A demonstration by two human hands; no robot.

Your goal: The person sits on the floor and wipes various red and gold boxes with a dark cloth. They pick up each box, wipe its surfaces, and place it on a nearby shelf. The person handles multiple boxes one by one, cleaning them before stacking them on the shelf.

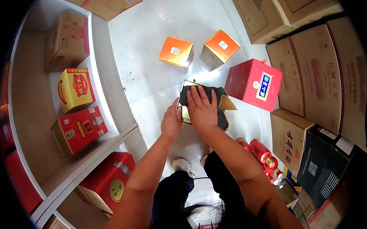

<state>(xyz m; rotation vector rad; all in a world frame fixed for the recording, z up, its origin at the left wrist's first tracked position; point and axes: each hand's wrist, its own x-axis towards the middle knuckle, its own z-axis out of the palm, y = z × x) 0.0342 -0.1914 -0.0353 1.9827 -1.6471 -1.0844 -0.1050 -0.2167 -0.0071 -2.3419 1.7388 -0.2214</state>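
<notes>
On the left we start with the pale, smooth shelf [109, 67], where a plain brown cardboard carton [67, 42] sits farthest off. Nearer is a yellow carton [76, 90] with a curved red handle and a red printed panel, and just beside it a red box [81, 129] lies tilted, gold lettering across its face. One compartment nearer, a bigger red box [113, 178] shows a round yellow label.

Now to the centre, and here's the left hand [172, 121], fingers laid along the left edge of a gold-edged box [186, 116]; whether they grip it, I cannot tell. That box is mid-scene, mostly covered by a dark, soft-looking cloth [222, 118] whose tan part sticks out stiffly to the right. And on top, the right hand [202, 109] lies flat, fingers extended over the fabric!

Beyond, on the glossy white floor [141, 44], stand two boxes with orange tops and shiny metallic sides, the left one [169, 53] and the right one [223, 47], each wearing a small white label with a square code.

Over to the right: a red box [237, 80], crisp-edged, its blue label filled with white characters. Nearer, glossy red bottles [260, 149] with gold caps cluster together. At the far right, brown cardboard cartons [314, 70] are stacked, red-printed, and nearer sits a black box [321, 167] with white lettering and stripes.
</notes>
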